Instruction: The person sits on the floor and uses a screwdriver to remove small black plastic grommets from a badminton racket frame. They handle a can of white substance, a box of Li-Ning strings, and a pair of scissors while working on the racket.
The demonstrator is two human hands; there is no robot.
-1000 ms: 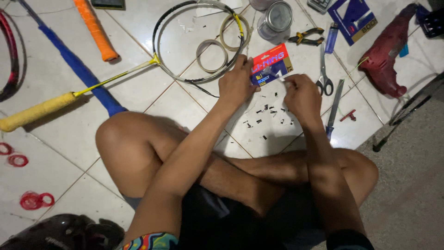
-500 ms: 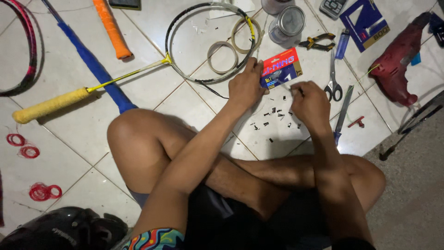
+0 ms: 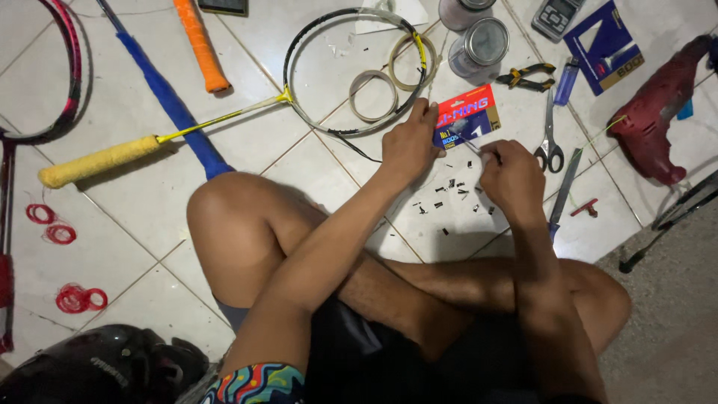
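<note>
The right hand (image 3: 511,178) pinches a thin small piece, too small to identify; the left hand (image 3: 409,142), fingers curled, presses the red packet (image 3: 470,114), which lies between both hands, nearer the left, long axis slanting up-right on the tiled floor (image 3: 299,157)

Place: home floor repair spot | I sit on white floor tiles (image 3: 149,194) | racket frame (image 3: 299,82), scissors (image 3: 550,142), pliers (image 3: 527,76), drill (image 3: 658,112) around me
</note>
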